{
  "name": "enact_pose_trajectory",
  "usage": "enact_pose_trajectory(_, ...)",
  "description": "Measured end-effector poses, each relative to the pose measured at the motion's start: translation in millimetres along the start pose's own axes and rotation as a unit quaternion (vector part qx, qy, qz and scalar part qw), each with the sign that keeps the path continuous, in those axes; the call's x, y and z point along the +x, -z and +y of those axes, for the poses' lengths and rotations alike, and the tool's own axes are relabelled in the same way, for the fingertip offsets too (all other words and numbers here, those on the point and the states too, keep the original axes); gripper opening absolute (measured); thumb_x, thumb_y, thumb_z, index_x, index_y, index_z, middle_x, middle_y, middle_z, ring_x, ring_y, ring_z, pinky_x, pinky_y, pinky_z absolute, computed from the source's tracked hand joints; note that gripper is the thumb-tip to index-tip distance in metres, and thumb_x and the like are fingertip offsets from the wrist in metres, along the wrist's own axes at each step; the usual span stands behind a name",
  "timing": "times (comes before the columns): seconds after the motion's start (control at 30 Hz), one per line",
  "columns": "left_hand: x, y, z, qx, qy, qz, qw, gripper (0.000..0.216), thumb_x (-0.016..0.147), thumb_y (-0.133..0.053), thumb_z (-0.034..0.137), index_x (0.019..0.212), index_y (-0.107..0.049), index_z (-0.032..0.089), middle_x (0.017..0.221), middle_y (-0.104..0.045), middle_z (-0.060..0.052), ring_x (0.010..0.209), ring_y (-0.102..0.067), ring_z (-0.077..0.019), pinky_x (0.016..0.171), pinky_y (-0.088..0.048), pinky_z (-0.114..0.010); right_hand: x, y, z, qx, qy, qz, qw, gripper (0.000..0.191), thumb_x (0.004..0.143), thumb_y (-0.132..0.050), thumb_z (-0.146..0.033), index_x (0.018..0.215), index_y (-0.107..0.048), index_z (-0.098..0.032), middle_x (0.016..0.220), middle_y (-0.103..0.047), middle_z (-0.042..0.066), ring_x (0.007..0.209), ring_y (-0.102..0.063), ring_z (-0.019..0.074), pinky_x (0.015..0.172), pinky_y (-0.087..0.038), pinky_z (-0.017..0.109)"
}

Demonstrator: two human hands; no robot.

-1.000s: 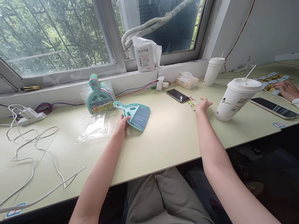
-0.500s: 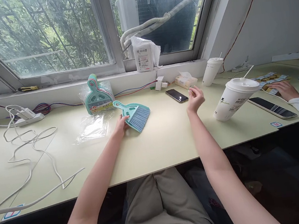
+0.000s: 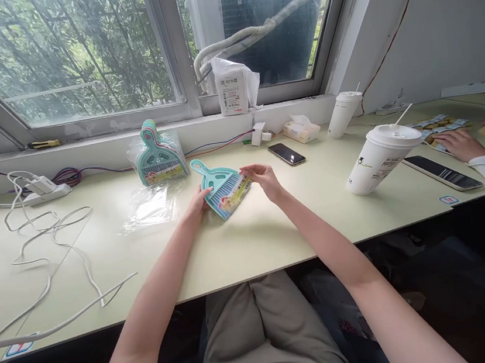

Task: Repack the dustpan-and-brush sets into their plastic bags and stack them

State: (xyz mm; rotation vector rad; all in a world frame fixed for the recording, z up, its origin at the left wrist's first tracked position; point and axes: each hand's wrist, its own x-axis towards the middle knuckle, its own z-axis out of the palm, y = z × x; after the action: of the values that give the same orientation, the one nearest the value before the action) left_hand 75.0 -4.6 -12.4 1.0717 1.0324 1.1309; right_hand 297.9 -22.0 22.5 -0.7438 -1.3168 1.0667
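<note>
My left hand [image 3: 198, 204] grips the left edge of a mint-green mini dustpan and brush set [image 3: 218, 178], tilted above the table with its looped handle pointing up and left. A colourful printed label [image 3: 234, 195] lies across the blue bristles. At the label's upper right end, the fingers of my right hand [image 3: 265, 180] pinch it. Behind and to the left, a stack of similar dustpan and brush sets [image 3: 160, 156] stands against the wall, the front one bearing the same kind of label. Clear plastic bags [image 3: 152, 207] lie by the stack.
White cables [image 3: 58, 227] and a power strip [image 3: 47, 193] spread over the left side. A phone [image 3: 287, 154], tissue pack [image 3: 301, 130] and large lidded cup [image 3: 381, 158] stand to the right. Farther right, another person's hand [image 3: 461, 146] rests by small packets near a second phone [image 3: 442, 173].
My right hand has come left to the dustpan set, and a printed label now covers the bristles. My left hand keeps its grip, with the set shifted slightly right.
</note>
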Motion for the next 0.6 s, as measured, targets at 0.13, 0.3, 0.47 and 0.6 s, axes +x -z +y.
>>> enact_pose_trajectory(0.13,-4.0,-5.6,0.6,0.000,-0.003,-0.033,0.999,0.048,0.070,-0.071,0.035,0.113,-0.055,0.023,0.097,-0.066,-0.005,0.075,-0.067,-0.0187,0.061,-0.056,-0.028,0.0,-2.0,14.1,-0.001,-0.036,0.071,0.997,0.027,0.065,-0.076,-0.042,0.084,-0.073,-0.022,0.086,-0.074,0.003,0.089,-0.065,0.0184,0.081,-0.050,0.031)
enact_pose_trajectory(0.3,-9.2,-15.8,0.3,0.001,0.010,-0.061,0.998,0.055,0.068,-0.075,0.036,0.115,-0.053,0.021,0.100,-0.067,-0.008,0.075,-0.068,-0.0204,0.060,-0.057,-0.030,-1.2,-4.5,29.8,-0.022,-0.036,0.163,0.986,0.026,0.067,-0.073,-0.037,0.086,-0.070,-0.020,0.094,-0.072,0.004,0.093,-0.064,0.0173,0.086,-0.050,0.030)
enact_pose_trajectory(0.47,-14.5,-22.6,-2.1,0.001,-0.005,-0.083,0.997,0.057,0.066,-0.078,0.032,0.116,-0.054,0.019,0.106,-0.066,-0.011,0.083,-0.069,-0.0229,0.066,-0.059,-0.033,-2.3,-3.0,39.4,-0.045,-0.038,0.194,0.979,0.025,0.069,-0.069,-0.034,0.088,-0.068,-0.019,0.094,-0.071,0.005,0.091,-0.064,0.0167,0.084,-0.050,0.029)
enact_pose_trajectory(0.6,-16.8,-23.7,-3.1,-0.009,-0.016,-0.095,0.995,0.062,0.064,-0.079,0.025,0.120,-0.052,0.020,0.106,-0.066,-0.011,0.084,-0.068,-0.0228,0.069,-0.059,-0.034,-3.8,-5.3,43.6,-0.060,-0.039,0.177,0.982,0.022,0.070,-0.068,-0.032,0.088,-0.067,-0.019,0.093,-0.071,0.004,0.090,-0.063,0.0165,0.083,-0.050,0.029)
